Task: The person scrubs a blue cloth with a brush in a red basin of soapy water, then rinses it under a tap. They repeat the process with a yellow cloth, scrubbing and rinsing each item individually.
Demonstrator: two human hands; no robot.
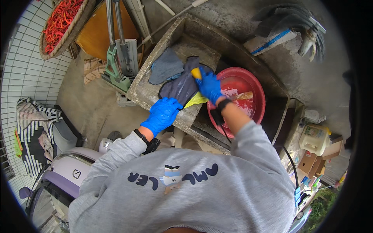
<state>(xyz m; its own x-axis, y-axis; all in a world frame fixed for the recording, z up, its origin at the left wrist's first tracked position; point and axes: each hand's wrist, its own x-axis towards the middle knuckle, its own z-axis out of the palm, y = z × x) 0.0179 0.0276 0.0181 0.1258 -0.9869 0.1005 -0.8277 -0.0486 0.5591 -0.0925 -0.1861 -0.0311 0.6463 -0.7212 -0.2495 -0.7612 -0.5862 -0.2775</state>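
Observation:
My left hand (163, 115), in a blue rubber glove, grips the near edge of a dark grey cloth (182, 84) spread on the stone ledge of a washing trough (158, 38). In my right hand (209, 86), gloved the same, is a yellow block (196, 73), held against the cloth; whether it is soap or a brush I cannot tell. A bright yellow-green cloth part (196, 100) shows under the right hand. Left of the dark cloth lies a crumpled blue-grey cloth (167, 65). A red plastic basin (260, 112) stands at the right, with water and a yellowish-brown object (244, 95) in it.
Mop handles and a green mop wringer (115, 68) stand left of the trough. A wicker basket (78, 20) of red chillies is at upper left. A purple-and-white scooter (72, 169) is at lower left. A plastic jug (314, 139) stands at right.

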